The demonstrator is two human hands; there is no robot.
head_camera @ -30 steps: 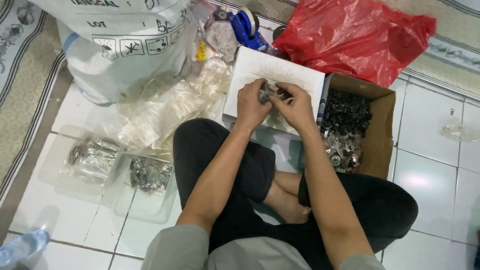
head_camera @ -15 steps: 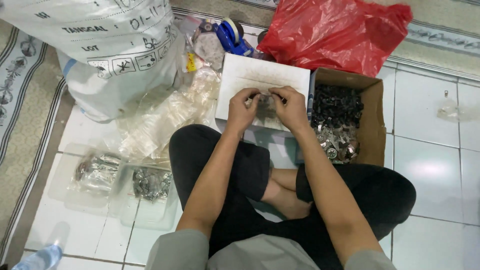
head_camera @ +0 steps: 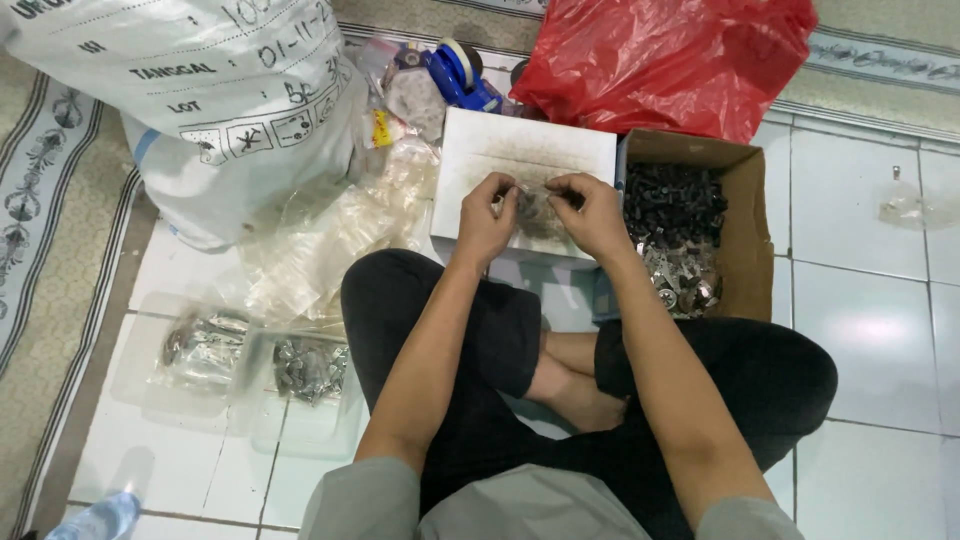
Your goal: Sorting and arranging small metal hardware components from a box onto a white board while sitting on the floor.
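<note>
Two hands meet over the white box (head_camera: 470, 150) in the head view: the left hand (head_camera: 487, 222) and right hand (head_camera: 593, 215) each pinch a top corner of a small clear bag (head_camera: 532, 205) stretched between them, its long axis running left to right, dark parts inside. Fingers of both are clenched on the bag's upper edge, neither hand nearer than the other. Just right, touching the white box, an open cardboard box (head_camera: 745, 230) holds dark and shiny metal parts. At the left, two clear trays (head_camera: 140, 385) hold filled bags.
</note>
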